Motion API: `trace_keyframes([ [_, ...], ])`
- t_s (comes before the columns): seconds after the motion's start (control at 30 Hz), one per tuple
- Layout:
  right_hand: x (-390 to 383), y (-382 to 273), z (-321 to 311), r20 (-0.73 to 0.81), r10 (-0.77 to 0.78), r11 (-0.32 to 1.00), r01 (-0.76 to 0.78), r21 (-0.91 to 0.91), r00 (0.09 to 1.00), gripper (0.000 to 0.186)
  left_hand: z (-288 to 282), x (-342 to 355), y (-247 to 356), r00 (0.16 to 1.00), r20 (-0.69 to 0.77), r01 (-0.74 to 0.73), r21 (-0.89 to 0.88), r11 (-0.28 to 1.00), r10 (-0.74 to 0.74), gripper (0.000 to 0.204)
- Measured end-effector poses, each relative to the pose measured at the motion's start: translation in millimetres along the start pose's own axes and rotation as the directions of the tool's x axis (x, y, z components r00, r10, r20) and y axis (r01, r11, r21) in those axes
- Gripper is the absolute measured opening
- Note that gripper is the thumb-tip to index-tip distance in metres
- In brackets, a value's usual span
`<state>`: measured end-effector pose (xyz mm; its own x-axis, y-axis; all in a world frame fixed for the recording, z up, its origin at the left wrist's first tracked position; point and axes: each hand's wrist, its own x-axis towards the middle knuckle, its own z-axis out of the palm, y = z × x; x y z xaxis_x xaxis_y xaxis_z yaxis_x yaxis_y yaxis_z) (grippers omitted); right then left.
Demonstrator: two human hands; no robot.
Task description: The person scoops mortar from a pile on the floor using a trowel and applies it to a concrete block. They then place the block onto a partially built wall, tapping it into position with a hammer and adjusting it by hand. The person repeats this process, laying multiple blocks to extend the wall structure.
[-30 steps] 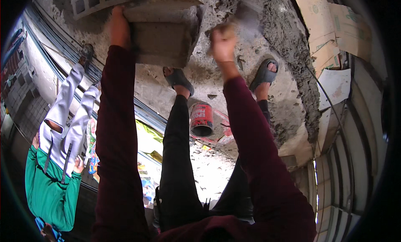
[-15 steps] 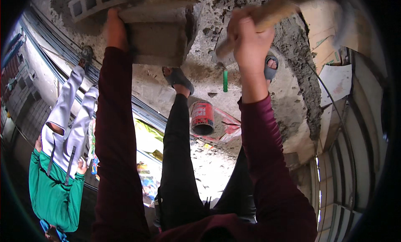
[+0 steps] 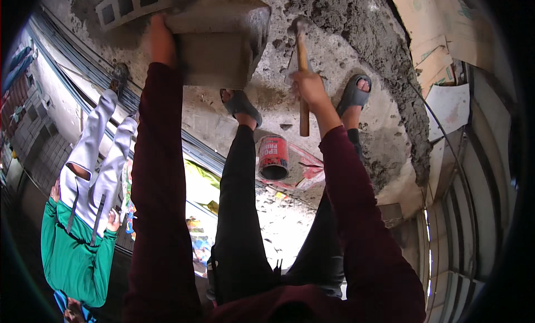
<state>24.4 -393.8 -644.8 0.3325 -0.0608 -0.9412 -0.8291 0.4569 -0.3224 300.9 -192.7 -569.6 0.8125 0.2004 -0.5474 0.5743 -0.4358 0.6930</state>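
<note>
Ahead of the red cylindrical can (image 3: pixel 273 150) with the dark open mouth, and a little to its right, the right hand (image 3: pixel 310 89) has its fingers wrapped around the pale wooden handle (image 3: pixel 301 50) of a hammer with a dull metal head (image 3: pixel 300 25). The handle's butt end pokes out of the fist toward the can, while the head points away from it, over the rough grey concrete floor (image 3: pixel 329 55).

Ahead of the can and to its left, the left hand (image 3: pixel 161 42) lies against the left side of a grey, box-shaped block (image 3: pixel 214 58) with a broad flat face; that hand is dim and blurred, so I cannot tell whether its fingers pinch the edge or merely press on it. Farther off from the can, past the block, sits a pale grey hollow concrete block (image 3: pixel 125 11) with square holes.

Two dark grey open-toed sandals (image 3: pixel 242 104) are on the person's feet, one each side ahead of the can, and crumpled red-and-white plastic (image 3: pixel 309 167) lies just beside it. Well to the can's left is a co-worker in a green long-sleeved top (image 3: pixel 78 256) and pale grey trousers (image 3: pixel 106 139).
</note>
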Motion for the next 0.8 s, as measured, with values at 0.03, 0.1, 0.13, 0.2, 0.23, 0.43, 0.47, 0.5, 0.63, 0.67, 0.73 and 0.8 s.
trace_keyframes([
  [0.03, -10, -25, -2, 0.018, -0.084, 0.994, 0.082, 0.077, 0.996, 0.026, 1, 2, -2, 1.0, 0.019, 0.003, -0.043, 0.999, -0.002, 0.058],
  [0.1, -34, -80, -2, 0.003, -0.298, 0.948, 0.295, 0.116, 0.955, 0.02, -2, -1, 1, 1.0, -0.008, -0.001, -0.006, 1.0, 0.001, 0.058],
  [0.13, -46, -104, -3, -0.029, -0.423, 0.903, 0.424, 0.069, 0.906, 0.015, -1, -3, 1, 1.0, -0.015, 0.002, 0.01, 1.0, -0.002, 0.058],
  [0.2, -52, -131, 8, -0.111, -0.665, 0.672, 0.657, 0.341, 0.738, 0.018, -6, -5, 6, 0.996, -0.028, 0.079, -0.026, 0.997, -0.08, 0.058],
  [0.23, -51, -137, 14, -0.186, -0.752, 0.507, 0.735, 0.449, 0.632, 0.02, -5, -4, 7, 0.992, -0.028, 0.118, -0.047, 0.992, -0.12, 0.058],
  [0.43, 70, 6, 52, -0.107, 0.014, 0.997, -0.006, 0.074, 0.994, 0.017, 1, 4, -1, 0.997, -0.045, -0.072, -0.067, 0.995, 0.069, 0.052],
  [0.47, 74, 21, 50, -0.006, 0.133, 0.989, -0.132, 0.063, 0.991, 0.017, -4, 9, -3, 0.997, -0.03, -0.073, -0.076, 0.994, 0.071, 0.052],
  [0.5, 80, 58, 31, 0.024, -0.258, 0.842, 0.236, -0.486, 0.966, 0.018, 1, 9, -10, 0.998, 0.011, -0.054, -0.092, 0.994, 0.055, 0.051],
  [0.63, 31, 61, 30, 0.006, -0.234, 0.959, 0.232, -0.161, 0.972, 0.018, -11, 7, -15, 0.996, -0.059, -0.079, -0.09, 0.993, 0.074, 0.048],
  [0.67, 13, 41, 30, 0.02, -0.191, 0.978, 0.192, -0.08, 0.981, 0.017, -15, 5, -15, 0.997, -0.057, -0.057, -0.085, 0.995, 0.052, 0.049],
  [0.73, -4, -8, 25, 0.048, -0.137, 0.988, 0.132, 0.081, 0.989, 0.024, -13, 9, -9, 0.998, -0.048, -0.037, -0.093, 0.995, 0.032, 0.051],
  [0.8, -15, -40, 29, -0.071, -0.287, 0.906, 0.294, 0.303, 0.955, 0.023, -7, 3, -4, 0.998, -0.067, -0.022, -0.032, 0.999, 0.02, 0.053],
])
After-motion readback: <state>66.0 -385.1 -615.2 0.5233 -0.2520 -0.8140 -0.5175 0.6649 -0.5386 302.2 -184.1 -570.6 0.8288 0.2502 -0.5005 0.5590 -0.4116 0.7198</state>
